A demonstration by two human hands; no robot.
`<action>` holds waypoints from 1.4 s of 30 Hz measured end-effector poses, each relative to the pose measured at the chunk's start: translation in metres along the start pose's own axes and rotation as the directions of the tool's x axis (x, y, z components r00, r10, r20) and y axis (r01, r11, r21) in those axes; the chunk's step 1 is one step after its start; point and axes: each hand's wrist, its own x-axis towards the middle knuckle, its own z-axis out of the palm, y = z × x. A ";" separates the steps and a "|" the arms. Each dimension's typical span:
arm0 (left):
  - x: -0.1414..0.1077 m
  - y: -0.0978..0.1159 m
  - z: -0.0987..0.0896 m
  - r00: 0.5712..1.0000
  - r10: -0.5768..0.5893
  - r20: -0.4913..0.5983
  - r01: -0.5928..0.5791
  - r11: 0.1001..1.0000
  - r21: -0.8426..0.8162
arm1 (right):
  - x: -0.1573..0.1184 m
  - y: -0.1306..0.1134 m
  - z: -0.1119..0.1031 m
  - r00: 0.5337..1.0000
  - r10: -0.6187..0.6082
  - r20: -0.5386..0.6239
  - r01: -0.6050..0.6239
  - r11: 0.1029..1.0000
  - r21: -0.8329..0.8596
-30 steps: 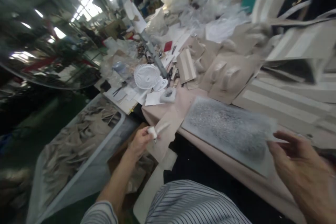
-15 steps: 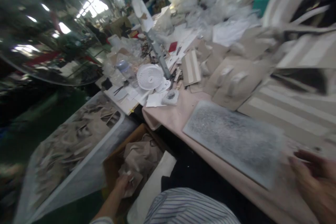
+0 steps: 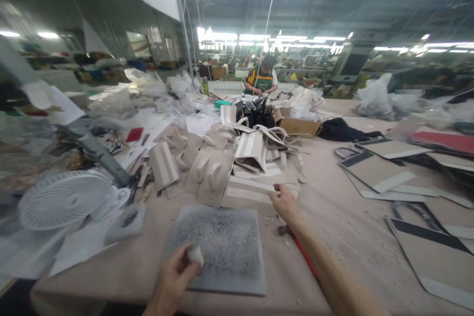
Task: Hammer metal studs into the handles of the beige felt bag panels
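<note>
Over the lower left part of a grey speckled board, my left hand pinches a small whitish block. My right hand reaches past the board's upper right corner, its fingers closed at the edge of a beige panel with pale stripes. Whether the fingers grip the panel cannot be made out. Beneath my right forearm lies a hammer-like tool with a red handle.
A white fan and a metal post stand at the left. Beige bag pieces are heaped behind the board. Dark-trimmed panels lie at the right. Across the table sits a person.
The view has swung right and up from the floor boxes to the table. My left hand has left the box of scraps and now holds the whitish block; my right hand has moved to the striped panel.
</note>
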 end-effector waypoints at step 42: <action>0.025 0.021 0.081 0.995 0.054 0.079 -0.037 0.979 -0.201 | -0.249 0.019 -0.002 0.922 -0.386 0.039 0.349 0.868 0.354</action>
